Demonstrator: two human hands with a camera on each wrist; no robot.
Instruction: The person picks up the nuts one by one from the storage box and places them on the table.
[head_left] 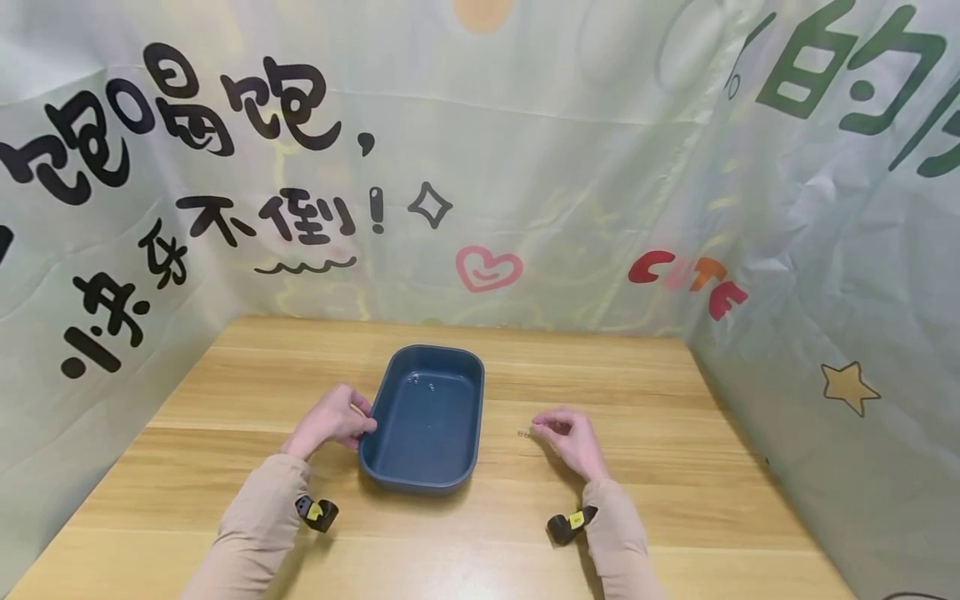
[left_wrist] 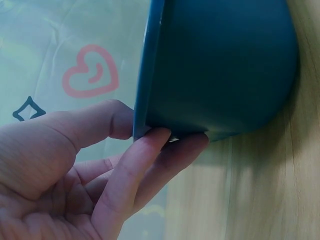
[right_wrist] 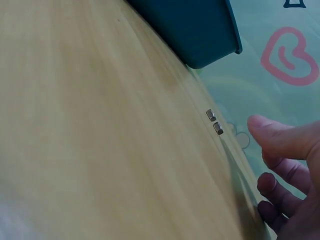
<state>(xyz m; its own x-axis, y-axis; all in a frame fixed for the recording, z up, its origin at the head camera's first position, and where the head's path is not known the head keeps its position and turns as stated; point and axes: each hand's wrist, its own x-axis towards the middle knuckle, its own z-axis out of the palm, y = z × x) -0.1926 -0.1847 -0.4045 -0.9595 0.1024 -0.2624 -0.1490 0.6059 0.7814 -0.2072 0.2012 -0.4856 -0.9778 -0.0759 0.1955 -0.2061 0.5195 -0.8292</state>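
A deep blue rectangular tray (head_left: 423,433) with rounded corners stands on the wooden table. At its left side my left hand (head_left: 337,423) pinches the wall, thumb at the rim and fingertips (left_wrist: 159,136) against the outside. To the right of the tray, two small metal pieces that look like nuts (right_wrist: 214,121) lie side by side on the wood. My right hand (head_left: 567,437) is just to the right of them, low over the table. In the right wrist view its thumb and fingers are bent but apart, with nothing between them.
Small shiny bits (head_left: 422,382) lie inside the tray toward its far end. The wooden table (head_left: 600,375) is bordered at the back and sides by printed cloth walls (head_left: 570,208). Both wrists carry a black strapped camera (head_left: 321,514).
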